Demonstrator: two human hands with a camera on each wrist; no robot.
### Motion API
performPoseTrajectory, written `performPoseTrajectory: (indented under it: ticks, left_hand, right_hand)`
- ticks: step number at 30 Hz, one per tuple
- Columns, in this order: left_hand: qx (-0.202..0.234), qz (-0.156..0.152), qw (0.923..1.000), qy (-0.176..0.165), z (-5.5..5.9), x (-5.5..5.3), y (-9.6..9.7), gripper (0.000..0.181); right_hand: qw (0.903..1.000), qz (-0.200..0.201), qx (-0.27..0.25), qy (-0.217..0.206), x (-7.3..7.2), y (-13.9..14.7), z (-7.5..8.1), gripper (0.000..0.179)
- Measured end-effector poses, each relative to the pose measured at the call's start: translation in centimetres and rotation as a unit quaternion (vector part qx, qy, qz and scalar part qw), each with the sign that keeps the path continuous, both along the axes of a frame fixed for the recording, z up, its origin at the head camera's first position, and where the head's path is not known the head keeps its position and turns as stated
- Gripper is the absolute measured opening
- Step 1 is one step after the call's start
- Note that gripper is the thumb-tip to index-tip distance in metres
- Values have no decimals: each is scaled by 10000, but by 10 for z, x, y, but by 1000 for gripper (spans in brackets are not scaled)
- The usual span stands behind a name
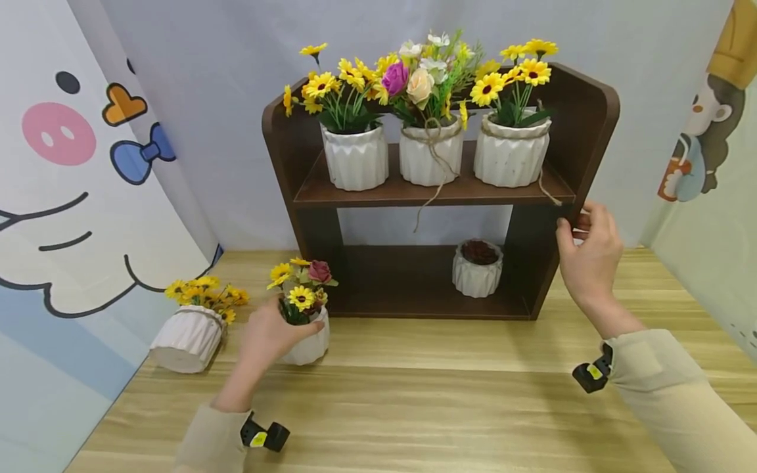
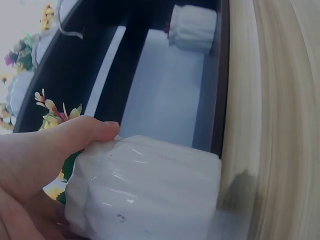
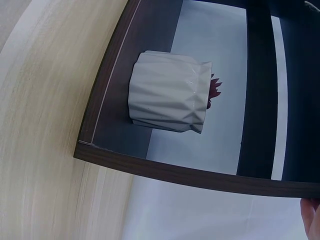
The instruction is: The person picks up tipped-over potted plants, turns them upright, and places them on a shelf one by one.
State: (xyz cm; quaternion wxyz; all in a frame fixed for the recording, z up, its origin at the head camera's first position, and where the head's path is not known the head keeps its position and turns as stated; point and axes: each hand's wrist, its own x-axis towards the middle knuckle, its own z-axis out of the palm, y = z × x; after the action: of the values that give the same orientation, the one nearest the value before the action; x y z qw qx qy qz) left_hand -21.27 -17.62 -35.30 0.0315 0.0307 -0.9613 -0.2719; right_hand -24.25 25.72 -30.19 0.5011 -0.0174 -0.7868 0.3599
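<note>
My left hand (image 1: 266, 335) holds a white ribbed flowerpot (image 2: 150, 185) by its rim, thumb on one side; yellow daisies (image 1: 301, 297) and a dusky red rose rise from it. This pot is at the front left corner of a dark brown two-tier shelf (image 1: 434, 200). At the shelf's right side panel my right hand (image 1: 594, 253) grips the edge, thumb at the front and fingers against the outer face. In the right wrist view only its fingertips (image 3: 311, 217) show. A white pot with dark red contents (image 1: 477, 270) stands on the lower tier, towards the right.
Three white pots of flowers (image 1: 356, 157) line the upper tier, and twine hangs from two of them. Another daisy pot (image 1: 188, 338) lies tilted on the wood-grain table (image 1: 426, 407) at the left. Cartoon-printed panels (image 1: 77, 197) flank the table.
</note>
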Motion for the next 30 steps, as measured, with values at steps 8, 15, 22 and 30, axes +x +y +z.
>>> performPoseTrajectory:
  ticks: [8, 15, 22, 30]
  left_hand:
    - [293, -422, 9986, 88, 1, 1, 25, 92]
    - [601, -650, 9961, 2, -3, 2, 52, 91]
    - [847, -758, 9930, 319, -8, -8, 85, 91]
    - [1022, -861, 9893, 580, -16, -25, 116, 87]
  right_hand:
    - [10000, -19, -58, -7, 0, 1, 1, 24]
    - [9999, 12, -80, -83, 0, -1, -1, 24]
    - [10000, 28, -39, -73, -1, 0, -1, 24]
    - [10000, -23, 20, -51, 0, 0, -1, 24]
